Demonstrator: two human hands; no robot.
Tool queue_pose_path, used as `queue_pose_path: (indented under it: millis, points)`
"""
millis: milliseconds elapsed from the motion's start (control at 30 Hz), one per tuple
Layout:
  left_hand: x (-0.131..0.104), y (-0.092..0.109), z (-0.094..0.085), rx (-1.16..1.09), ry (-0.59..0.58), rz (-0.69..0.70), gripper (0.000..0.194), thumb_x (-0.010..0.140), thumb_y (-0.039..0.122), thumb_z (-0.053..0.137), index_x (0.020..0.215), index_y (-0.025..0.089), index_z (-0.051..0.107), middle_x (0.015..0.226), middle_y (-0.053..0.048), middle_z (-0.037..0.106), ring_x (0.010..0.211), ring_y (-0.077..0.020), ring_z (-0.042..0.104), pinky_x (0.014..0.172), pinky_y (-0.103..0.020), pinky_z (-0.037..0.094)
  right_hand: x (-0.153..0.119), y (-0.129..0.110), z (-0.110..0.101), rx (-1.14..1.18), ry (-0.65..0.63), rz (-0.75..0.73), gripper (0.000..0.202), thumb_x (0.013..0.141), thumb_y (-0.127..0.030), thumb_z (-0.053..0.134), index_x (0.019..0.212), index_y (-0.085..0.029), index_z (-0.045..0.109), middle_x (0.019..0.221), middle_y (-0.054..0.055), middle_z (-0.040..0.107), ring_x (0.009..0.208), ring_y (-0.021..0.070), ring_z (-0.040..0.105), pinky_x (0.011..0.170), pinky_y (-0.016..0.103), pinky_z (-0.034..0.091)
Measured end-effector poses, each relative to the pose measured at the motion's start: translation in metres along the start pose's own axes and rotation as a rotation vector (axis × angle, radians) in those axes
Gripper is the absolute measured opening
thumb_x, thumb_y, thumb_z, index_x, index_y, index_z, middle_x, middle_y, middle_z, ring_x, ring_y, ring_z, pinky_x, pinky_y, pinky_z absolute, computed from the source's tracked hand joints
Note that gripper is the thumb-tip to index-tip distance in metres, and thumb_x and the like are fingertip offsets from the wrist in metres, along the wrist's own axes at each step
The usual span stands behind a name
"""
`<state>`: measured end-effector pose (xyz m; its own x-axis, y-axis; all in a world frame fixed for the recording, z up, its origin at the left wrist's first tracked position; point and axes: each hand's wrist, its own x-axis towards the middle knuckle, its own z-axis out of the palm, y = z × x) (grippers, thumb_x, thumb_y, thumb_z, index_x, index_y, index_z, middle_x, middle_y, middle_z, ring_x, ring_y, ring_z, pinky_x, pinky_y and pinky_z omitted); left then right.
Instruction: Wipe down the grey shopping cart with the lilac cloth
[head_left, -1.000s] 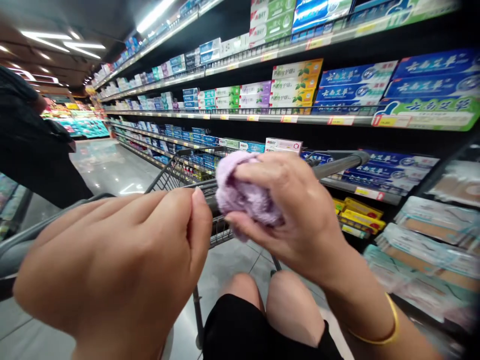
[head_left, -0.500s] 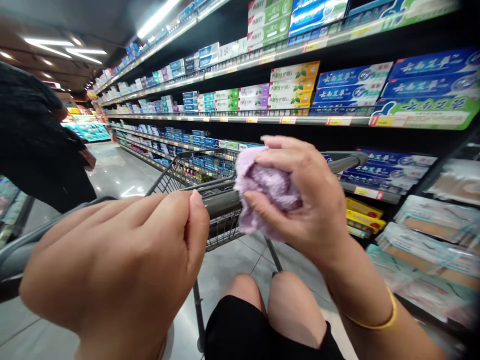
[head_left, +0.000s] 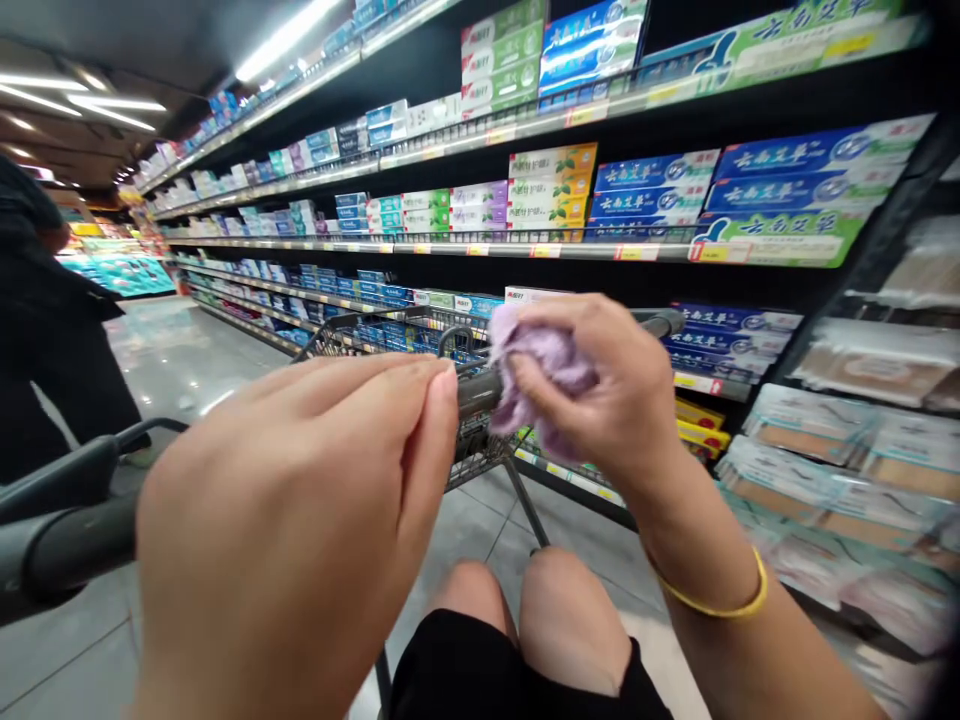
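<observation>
At far left, a person in dark clothes [head_left: 45, 300] is seen beside the aisle. Next, the cart handle [head_left: 90, 545] is passed under the left hand [head_left: 292, 500], whose fingers are curled down over it, seemingly clenched on it; their tips are hidden beneath. Further right, the purple cloth [head_left: 556, 356] is located at the handle's right part, bunched and apparently pressed to the bar, though the exact contact is covered. It is pinched between thumb and fingers of the right hand [head_left: 611, 375], and a loose fold is left hanging under the thumb. Risks, as judged: the cart could be rolled or swung if the bar is pushed harder by one hand than by the other; the loose fold could be snagged on the wire basket [head_left: 469, 465] just beyond; the cloth could be slipped off the round bar if it is held too loosely. Direction: the handle's long axis is slanted from lower left to upper right, across the front of the knees [head_left: 574, 620]. No clear long axis is shown by the crumpled cloth; its free edge is pointed downward. At far right, flat packs [head_left: 885, 360] are stacked, untouched.
</observation>
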<state>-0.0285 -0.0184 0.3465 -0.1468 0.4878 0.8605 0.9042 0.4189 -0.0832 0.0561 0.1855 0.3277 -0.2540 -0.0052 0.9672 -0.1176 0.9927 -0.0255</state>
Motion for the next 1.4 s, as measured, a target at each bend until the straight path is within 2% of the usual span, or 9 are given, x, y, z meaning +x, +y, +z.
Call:
queue_pose_path:
  millis: [200, 300, 500, 700, 900, 1000, 1100, 1300, 1400]
  points:
    - [0.010, 0.002, 0.017, 0.340, -0.121, 0.062, 0.041, 0.101, 0.038, 0.034, 0.066, 0.024, 0.052, 0.056, -0.004, 0.051, 0.052, -0.0214, 0.045, 0.055, -0.034, 0.014, -0.004, -0.003, 0.005, -0.041, 0.051, 0.038, 0.028, 0.090, -0.023, 0.066, 0.117, -0.027, 0.067, 0.114, 0.006, 0.074, 0.107, 0.0238, 0.068, 0.097, 0.042, 0.056]
    - [0.007, 0.002, 0.020, 0.353, -0.185, 0.028, 0.039, 0.098, 0.033, 0.031, 0.068, 0.024, 0.054, 0.058, -0.006, 0.055, 0.053, -0.0221, 0.046, 0.054, -0.035, 0.017, -0.005, -0.007, 0.007, 0.008, -0.016, -0.091, 0.032, 0.090, -0.023, 0.067, 0.122, -0.028, 0.066, 0.119, 0.005, 0.073, 0.112, 0.0232, 0.067, 0.099, 0.041, 0.055]
    - [0.007, 0.003, 0.018, 0.331, -0.203, 0.023, 0.039, 0.097, 0.033, 0.034, 0.066, 0.025, 0.055, 0.058, -0.006, 0.057, 0.055, -0.0233, 0.049, 0.056, -0.037, 0.021, 0.006, 0.014, 0.000, -0.085, 0.088, 0.125, 0.022, 0.090, -0.023, 0.068, 0.112, -0.025, 0.068, 0.107, 0.005, 0.075, 0.099, 0.0224, 0.069, 0.090, 0.038, 0.057]
    - [0.004, 0.002, 0.018, 0.239, -0.252, -0.009, 0.038, 0.098, 0.027, 0.037, 0.071, 0.025, 0.063, 0.062, -0.005, 0.059, 0.062, -0.0217, 0.053, 0.060, -0.036, 0.029, -0.005, -0.006, 0.007, 0.021, -0.013, -0.107, 0.032, 0.092, -0.025, 0.069, 0.124, -0.025, 0.064, 0.119, 0.009, 0.072, 0.111, 0.0230, 0.067, 0.097, 0.040, 0.057]
    - [0.007, 0.005, 0.015, 0.270, -0.334, -0.076, 0.040, 0.100, 0.031, 0.036, 0.073, 0.026, 0.065, 0.064, -0.006, 0.062, 0.066, -0.0238, 0.056, 0.062, -0.038, 0.031, -0.007, 0.021, -0.002, -0.101, 0.163, 0.080, 0.024, 0.091, -0.022, 0.070, 0.114, -0.025, 0.067, 0.108, 0.006, 0.073, 0.102, 0.0228, 0.069, 0.091, 0.039, 0.058]
    - [0.008, 0.003, 0.014, 0.312, -0.385, -0.087, 0.045, 0.101, 0.034, 0.030, 0.074, 0.026, 0.066, 0.067, -0.007, 0.066, 0.068, -0.0275, 0.058, 0.062, -0.040, 0.030, -0.012, 0.008, 0.000, -0.077, 0.089, -0.046, 0.032, 0.090, -0.022, 0.071, 0.120, -0.026, 0.064, 0.116, 0.008, 0.071, 0.108, 0.0239, 0.068, 0.093, 0.040, 0.058]
    - [0.005, 0.000, 0.016, 0.338, -0.343, -0.055, 0.047, 0.101, 0.034, 0.028, 0.074, 0.026, 0.065, 0.068, -0.008, 0.067, 0.070, -0.0282, 0.060, 0.062, -0.041, 0.030, -0.013, 0.007, -0.001, -0.047, 0.012, -0.158, 0.035, 0.090, -0.022, 0.071, 0.124, -0.027, 0.063, 0.122, 0.008, 0.070, 0.112, 0.0236, 0.067, 0.095, 0.040, 0.058]
    - [0.003, -0.001, 0.016, 0.322, -0.234, 0.037, 0.048, 0.105, 0.039, 0.029, 0.072, 0.026, 0.061, 0.063, -0.004, 0.064, 0.064, -0.0271, 0.060, 0.062, -0.041, 0.034, -0.009, 0.031, -0.008, -0.114, 0.139, 0.081, 0.024, 0.090, -0.022, 0.070, 0.114, -0.025, 0.067, 0.108, 0.006, 0.073, 0.102, 0.0230, 0.069, 0.092, 0.040, 0.058]
    - [0.009, 0.007, 0.014, 0.262, -0.092, 0.090, 0.040, 0.106, 0.041, 0.034, 0.091, 0.023, 0.068, 0.087, -0.005, 0.075, 0.077, -0.0272, 0.067, 0.066, -0.041, 0.039, -0.015, 0.017, -0.006, -0.070, 0.072, -0.028, 0.031, 0.091, -0.022, 0.070, 0.121, -0.023, 0.064, 0.116, 0.009, 0.071, 0.108, 0.0239, 0.067, 0.095, 0.041, 0.058]
